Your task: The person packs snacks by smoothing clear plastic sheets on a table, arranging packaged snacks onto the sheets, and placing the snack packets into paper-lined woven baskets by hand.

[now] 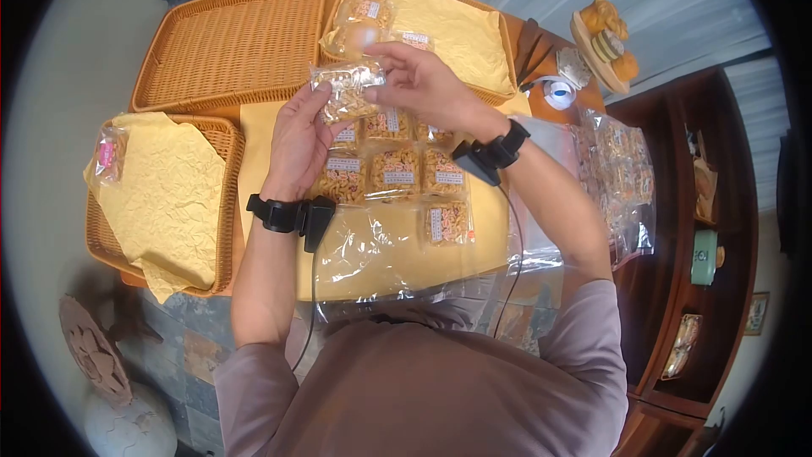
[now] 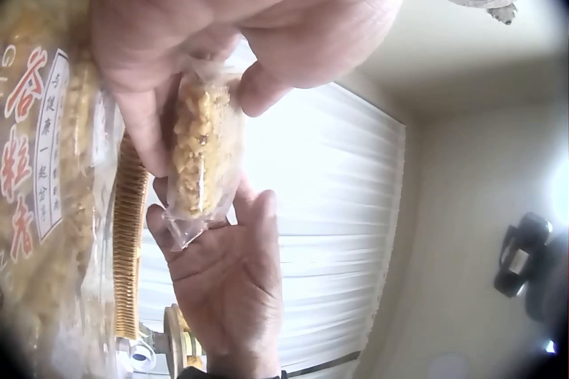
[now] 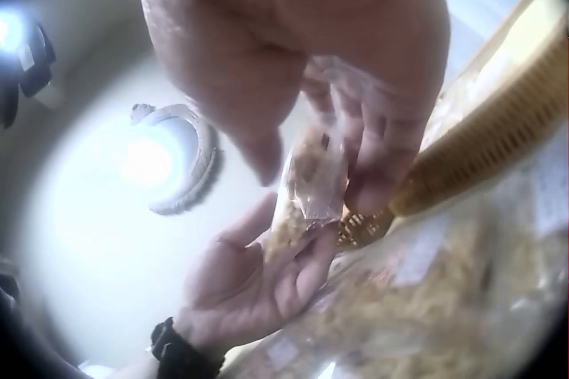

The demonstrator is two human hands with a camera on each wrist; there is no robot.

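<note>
A clear-wrapped grain snack bar (image 1: 347, 91) is raised above the table in front of me. My left hand (image 1: 298, 140) grips its left side, thumb on the near face and fingers behind. Around its opposite end, my right hand (image 1: 423, 89) has thumb and fingers spread, the thumb right at the wrapper and the index finger extended. In the left wrist view the bar (image 2: 204, 152) appears edge-on, its crimped wrapper end close to the right palm. Below both hands lie several similar labelled packets (image 1: 395, 171) in rows inside a large clear plastic bag (image 1: 364, 245).
Behind stand a bare wicker tray (image 1: 233, 46) and a paper-lined basket (image 1: 507, 34) with several packets along its left side. At left, another paper-lined basket (image 1: 228, 203) holds one pink-labelled packet (image 1: 110, 155). More bagged packets (image 1: 622, 169) lie at the right, near a white tape roll (image 1: 558, 93).
</note>
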